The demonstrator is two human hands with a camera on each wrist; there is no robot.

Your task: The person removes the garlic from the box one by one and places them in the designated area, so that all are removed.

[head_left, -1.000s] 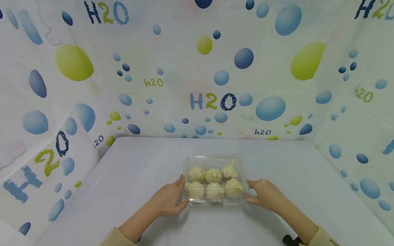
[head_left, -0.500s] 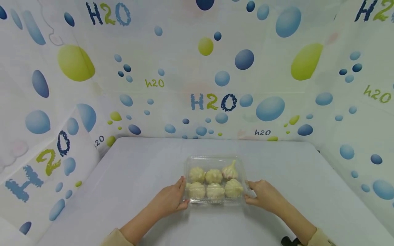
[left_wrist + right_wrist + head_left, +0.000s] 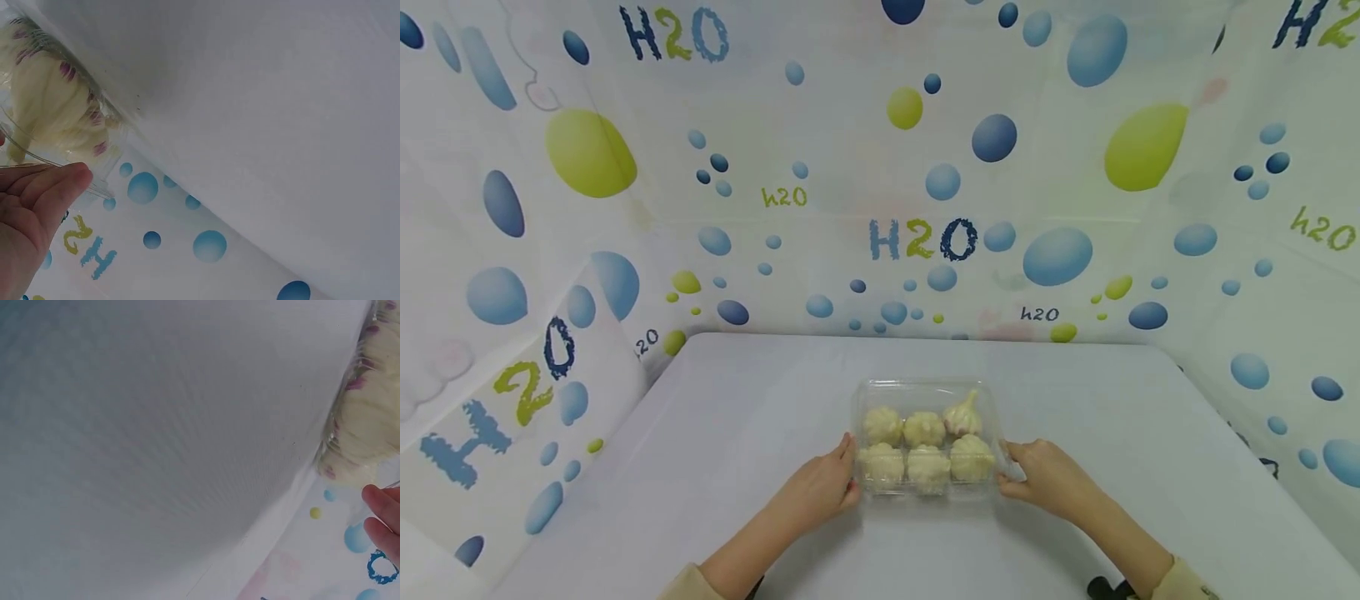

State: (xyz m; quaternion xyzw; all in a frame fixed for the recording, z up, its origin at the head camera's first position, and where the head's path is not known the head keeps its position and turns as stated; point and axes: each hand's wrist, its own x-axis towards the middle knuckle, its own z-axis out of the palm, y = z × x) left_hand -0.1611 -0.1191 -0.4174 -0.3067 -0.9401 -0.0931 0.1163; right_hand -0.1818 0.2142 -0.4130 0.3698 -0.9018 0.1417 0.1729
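A clear plastic box [image 3: 902, 393] lies on the table between both hands, its lid down. Inside are two rows of pale garlic bulbs [image 3: 972, 458], one with a stem [image 3: 967, 404] at the back right. My left hand [image 3: 818, 490] holds the box's left edge, fingers along the side and thumb near the front. In the left wrist view, the fingertips [image 3: 80, 175] meet the thin rim, beside purple-streaked garlic [image 3: 47, 94]. My right hand [image 3: 1047, 477] pinches the right edge. The right wrist view catches only its fingertips [image 3: 380, 503] below the garlic [image 3: 369, 419].
White cloth covers the table [image 3: 737, 408]. A white backdrop [image 3: 850, 125] with blue and green drops and H2O lettering rises behind and at both sides. A black object [image 3: 1105, 587] sits beside the right sleeve.
My left thumb has drawn back from the box's front left corner to its side. The right hand keeps its hold, and the box has hardly shifted.
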